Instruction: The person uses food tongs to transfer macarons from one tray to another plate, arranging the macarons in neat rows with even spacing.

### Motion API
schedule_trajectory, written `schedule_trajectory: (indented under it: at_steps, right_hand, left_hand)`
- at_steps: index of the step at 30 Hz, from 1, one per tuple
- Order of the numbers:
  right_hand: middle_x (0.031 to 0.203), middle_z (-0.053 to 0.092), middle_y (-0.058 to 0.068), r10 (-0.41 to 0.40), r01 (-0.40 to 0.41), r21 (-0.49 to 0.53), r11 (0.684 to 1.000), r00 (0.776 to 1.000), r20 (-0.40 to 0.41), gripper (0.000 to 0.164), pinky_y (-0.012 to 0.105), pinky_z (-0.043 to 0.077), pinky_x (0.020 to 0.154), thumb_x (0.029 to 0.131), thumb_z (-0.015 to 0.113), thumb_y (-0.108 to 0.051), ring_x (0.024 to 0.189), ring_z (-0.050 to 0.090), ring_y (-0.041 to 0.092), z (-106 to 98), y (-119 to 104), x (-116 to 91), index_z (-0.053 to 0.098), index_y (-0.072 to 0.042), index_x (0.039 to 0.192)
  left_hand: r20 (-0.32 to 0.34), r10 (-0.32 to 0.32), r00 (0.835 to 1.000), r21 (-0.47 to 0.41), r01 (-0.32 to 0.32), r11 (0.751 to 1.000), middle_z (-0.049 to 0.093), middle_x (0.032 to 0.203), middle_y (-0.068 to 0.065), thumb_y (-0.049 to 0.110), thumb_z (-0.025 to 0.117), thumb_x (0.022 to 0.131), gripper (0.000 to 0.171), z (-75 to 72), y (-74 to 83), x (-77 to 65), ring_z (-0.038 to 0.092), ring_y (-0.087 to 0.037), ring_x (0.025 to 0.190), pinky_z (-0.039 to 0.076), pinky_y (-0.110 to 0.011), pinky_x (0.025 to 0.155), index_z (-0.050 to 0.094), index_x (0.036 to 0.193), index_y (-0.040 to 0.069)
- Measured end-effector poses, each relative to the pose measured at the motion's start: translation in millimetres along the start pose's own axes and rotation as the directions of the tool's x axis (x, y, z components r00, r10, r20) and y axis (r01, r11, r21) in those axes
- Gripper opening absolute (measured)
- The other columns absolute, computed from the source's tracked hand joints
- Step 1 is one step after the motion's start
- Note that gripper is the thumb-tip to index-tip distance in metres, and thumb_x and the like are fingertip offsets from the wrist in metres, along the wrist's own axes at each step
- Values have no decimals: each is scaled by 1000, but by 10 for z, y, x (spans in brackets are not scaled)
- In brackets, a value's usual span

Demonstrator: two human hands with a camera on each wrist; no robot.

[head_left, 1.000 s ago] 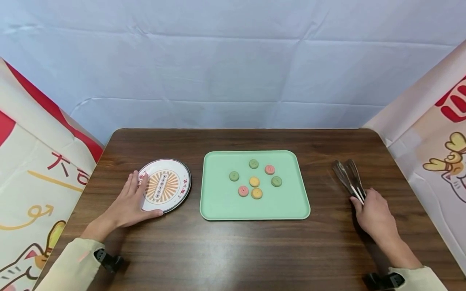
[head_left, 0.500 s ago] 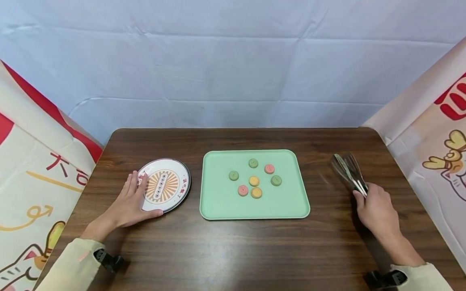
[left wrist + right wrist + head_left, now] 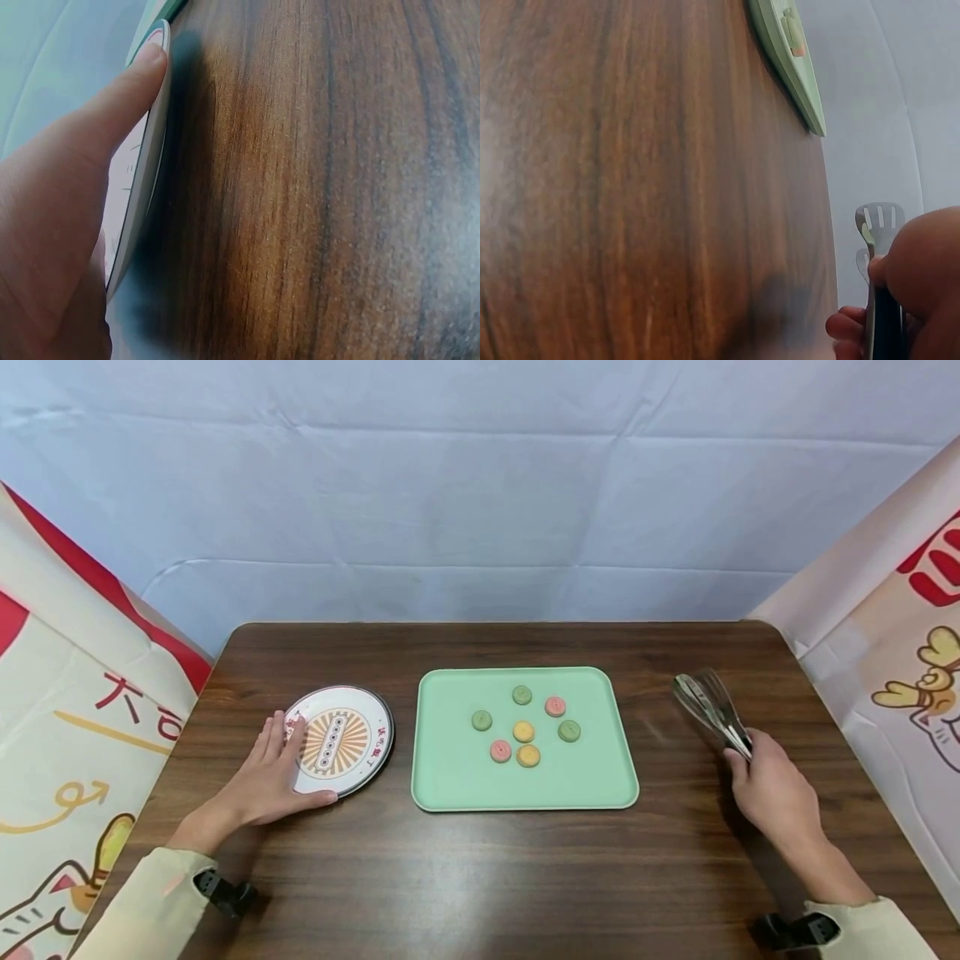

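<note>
My right hand point(image 3: 776, 789) grips a pair of metal tongs point(image 3: 708, 706) at the right side of the table, their ends pointing away from me. In the right wrist view the tongs point(image 3: 885, 217) show a slotted end and a dark handle under the fingers. On the left, my left hand point(image 3: 262, 772) rests on the left rim of a white printed plate point(image 3: 360, 735), fingers straight and thumb along the near edge. The left wrist view has the thumb lying on the rim of the plate point(image 3: 139, 180). Another rim shows beneath the top plate.
Mid-table lies a pale green tray point(image 3: 450, 781) bearing several small button-like discs in green, pink and yellow, such as a yellow disc point(image 3: 528, 755). The brown wooden table point(image 3: 480, 877) ends at a white backdrop point(image 3: 480, 510). Printed cloths flank both sides.
The tongs in my right hand have turned and their ends have shifted slightly left and up. My left hand and the plate stay where they were; the tray and discs too.
</note>
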State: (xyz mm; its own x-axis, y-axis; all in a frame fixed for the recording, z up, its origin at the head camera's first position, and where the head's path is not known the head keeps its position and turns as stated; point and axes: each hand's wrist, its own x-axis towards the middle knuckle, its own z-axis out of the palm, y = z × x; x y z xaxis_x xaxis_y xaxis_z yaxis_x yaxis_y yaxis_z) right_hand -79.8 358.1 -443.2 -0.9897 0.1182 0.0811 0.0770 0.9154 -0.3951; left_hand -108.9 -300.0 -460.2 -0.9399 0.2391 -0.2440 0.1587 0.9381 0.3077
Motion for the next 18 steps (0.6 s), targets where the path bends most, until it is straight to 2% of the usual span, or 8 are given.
schedule_trajectory:
  at_steps: [4, 10, 14, 18]
  right_hand:
    - [103, 59, 33, -27, 27, 7, 1000, 1000, -6, 38, 60, 45, 59, 105, 54, -15, 81, 62, 49, -24, -11, 25, 48, 15, 128]
    - [92, 61, 21, -66, 67, 18, 998, 998, -20, 36, 43, 40, 51, 105, 55, -18, 66, 56, 29, -42, -67, 62, 52, 10, 128]
    - [99, 63, 24, -87, 87, 17, 996, 996, -18, 43, 43, 41, 51, 105, 56, -23, 68, 58, 30, -41, -105, 76, 52, 9, 132]
    - [110, 63, 29, -116, 116, 17, 993, 993, -19, 50, 52, 45, 56, 105, 57, -29, 77, 63, 39, -32, -135, 80, 51, 10, 137]
  left_hand:
    - [-5, 3, 1000, 0, -3, 1000, -12, 163, -35, 78, 69, 77, 135, -2, 1, 0, -8, -52, 151, 15, -70, 116, 2, 161, -4]
    - [-20, 3, 1000, -18, -4, 1000, -8, 164, -35, 78, 71, 75, 138, -34, 16, 1, -2, -52, 151, 19, -69, 115, 1, 161, -5]
    - [-22, -1, 1000, -40, 0, 999, -8, 164, -34, 78, 73, 72, 141, -69, 34, 6, 1, -52, 152, 21, -70, 114, 0, 161, -4]
    - [-27, 19, 999, -46, -21, 999, -8, 164, -34, 76, 76, 71, 141, -94, 40, 14, -1, -51, 152, 20, -70, 114, 2, 161, -4]
